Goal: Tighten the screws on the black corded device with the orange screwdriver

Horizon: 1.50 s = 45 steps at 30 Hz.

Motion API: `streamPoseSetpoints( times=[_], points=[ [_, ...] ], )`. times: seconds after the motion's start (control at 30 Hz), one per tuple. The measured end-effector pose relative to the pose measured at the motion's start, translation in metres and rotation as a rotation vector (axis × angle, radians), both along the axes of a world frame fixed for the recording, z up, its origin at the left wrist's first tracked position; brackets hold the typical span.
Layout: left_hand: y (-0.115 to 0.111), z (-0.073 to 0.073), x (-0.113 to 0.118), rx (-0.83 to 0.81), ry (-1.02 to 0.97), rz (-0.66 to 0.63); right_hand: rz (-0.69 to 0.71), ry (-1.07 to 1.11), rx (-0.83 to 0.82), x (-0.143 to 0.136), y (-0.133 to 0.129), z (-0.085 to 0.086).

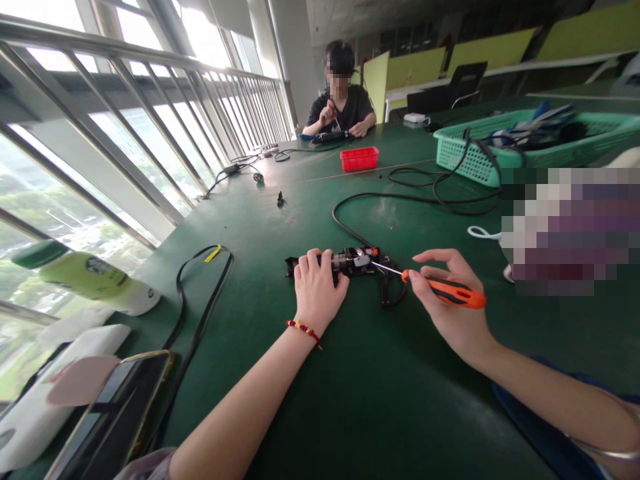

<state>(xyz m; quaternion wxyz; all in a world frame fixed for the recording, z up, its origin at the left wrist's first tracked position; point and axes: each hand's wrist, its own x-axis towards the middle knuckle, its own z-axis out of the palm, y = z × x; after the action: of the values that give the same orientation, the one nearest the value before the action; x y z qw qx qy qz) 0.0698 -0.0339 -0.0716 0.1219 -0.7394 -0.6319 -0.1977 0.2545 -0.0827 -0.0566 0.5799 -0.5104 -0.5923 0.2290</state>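
An opened black corded power tool [358,262] lies on the table, its inner parts, a few coloured wires and a loop-shaped handle showing. My left hand [318,288] is closed over its barrel from above, fingers on the far side and thumb on the near side. My right hand [454,321] grips an orange and black screwdriver [457,293] between thumb and fingers, with the index finger raised. The screwdriver's thin shaft points left, and its tip is at the wires in the tool's open middle. The exact contact of the tip is too small to make out.
A black cable [345,210] runs from the tool toward a green basket [467,160]. Farther off are a red tray [359,160], a small black piece [280,199] and a co-worker [340,100] handling a similar tool. At left are a bottle [90,275], a phone [117,413] and a strap [200,313].
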Motion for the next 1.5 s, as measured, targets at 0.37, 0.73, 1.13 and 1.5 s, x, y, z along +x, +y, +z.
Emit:
streamPoseSetpoints(
  times=[0.37,0.73,1.13,1.5],
  points=[
    [0.000,0.001,0.000,-0.011,0.003,-0.004,0.035,0.111,0.100,0.001,0.005,-0.009],
    [-0.003,0.003,0.003,0.035,0.012,-0.010,0.080,-0.049,0.165,-0.002,0.001,-0.004],
    [-0.001,0.001,0.000,0.028,0.013,-0.049,0.241,-0.060,-0.042,-0.002,-0.001,0.003],
    [-0.007,0.008,0.002,-0.005,0.114,-0.047,0.469,-0.739,0.000,-0.012,0.000,-0.007]
  ],
)
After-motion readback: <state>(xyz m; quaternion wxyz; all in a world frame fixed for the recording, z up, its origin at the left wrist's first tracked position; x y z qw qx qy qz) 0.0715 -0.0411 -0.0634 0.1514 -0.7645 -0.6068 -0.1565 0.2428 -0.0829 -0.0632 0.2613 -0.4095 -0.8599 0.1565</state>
